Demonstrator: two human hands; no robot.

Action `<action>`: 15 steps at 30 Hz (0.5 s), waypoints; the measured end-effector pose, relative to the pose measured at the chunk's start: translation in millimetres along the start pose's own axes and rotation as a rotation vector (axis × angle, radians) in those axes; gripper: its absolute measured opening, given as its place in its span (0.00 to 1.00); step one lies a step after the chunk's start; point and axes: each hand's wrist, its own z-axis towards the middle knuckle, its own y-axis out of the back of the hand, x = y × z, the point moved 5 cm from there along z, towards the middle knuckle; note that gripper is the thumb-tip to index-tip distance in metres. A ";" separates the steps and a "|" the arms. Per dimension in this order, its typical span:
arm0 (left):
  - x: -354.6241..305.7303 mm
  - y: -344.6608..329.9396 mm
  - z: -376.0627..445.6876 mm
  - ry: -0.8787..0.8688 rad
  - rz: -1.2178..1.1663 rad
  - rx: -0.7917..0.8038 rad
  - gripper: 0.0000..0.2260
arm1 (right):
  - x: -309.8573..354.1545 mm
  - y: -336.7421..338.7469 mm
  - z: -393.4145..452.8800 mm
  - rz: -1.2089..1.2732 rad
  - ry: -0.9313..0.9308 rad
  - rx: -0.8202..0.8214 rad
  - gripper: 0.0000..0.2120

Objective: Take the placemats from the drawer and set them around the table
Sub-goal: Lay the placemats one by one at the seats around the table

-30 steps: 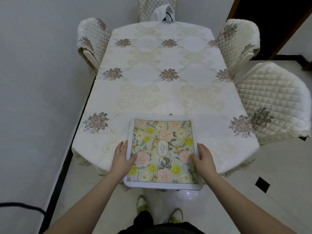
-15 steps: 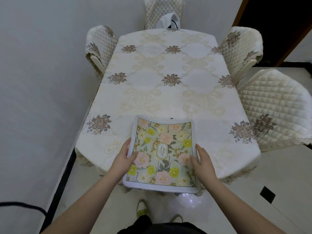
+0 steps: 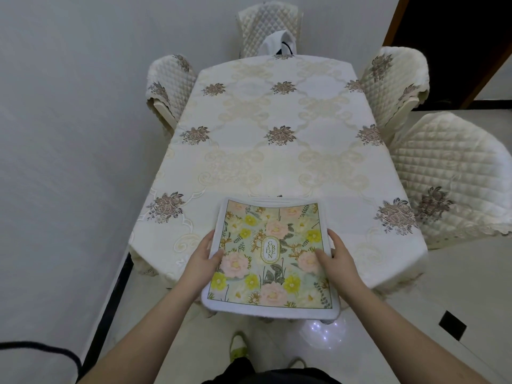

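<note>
You are holding a floral placemat (image 3: 270, 256) by its two side edges at the near end of the table (image 3: 277, 151).

Your left hand (image 3: 203, 257) is pinching the mat's left border, thumb on top and fingers going underneath, while your right hand (image 3: 336, 256) is gripping the right border the same way. Holding both sides is probably keeping the soft mat level and square to the table edge while you are setting it at this seat. Its far part is hanging over the embroidered tablecloth (image 3: 279, 173) and its near part is jutting past the table edge toward you; you cannot tell whether the far edge is touching the cloth. Your fingers under the mat are hidden. A thin white edge at the far border may be a second mat underneath, but it is too slight to tell. The drawer is out of view, and the quilted chair (image 3: 454, 173) on the right is cut off by the frame.
</note>
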 end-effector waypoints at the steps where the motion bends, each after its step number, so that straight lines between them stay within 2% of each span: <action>1: -3.9 0.3 -3.1 0.003 -0.025 -0.015 0.25 | 3.8 5.1 -3.1 0.034 0.016 0.007 0.28; 8: -30.2 0.3 -22.2 -0.056 -0.186 -0.047 0.26 | 23.2 36.3 -22.0 0.189 0.101 -0.007 0.27; 15: -42.4 9.3 -33.6 -0.084 -0.320 0.009 0.26 | 36.1 51.9 -48.5 0.248 0.139 -0.048 0.25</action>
